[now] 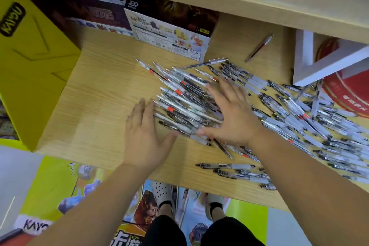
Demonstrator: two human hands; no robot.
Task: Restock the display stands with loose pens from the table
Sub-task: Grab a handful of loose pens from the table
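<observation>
- Left hand (146,136) lies flat on the surface (89,96), its fingers (142,110) straight, just left of the pens (185,96).
- Right hand (233,114) is spread flat on the pile, and more pens trail right of its fingers.
- Lone pen (259,48) lies apart, beyond the right fingers.
- Yellow box (30,62) stands well left of the left fingers.

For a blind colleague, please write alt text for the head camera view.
On a wooden table, the left hand rests at the left edge of a large pile of loose pens and the right hand lies flat on it, both open. One pen lies apart, farther back.
</observation>
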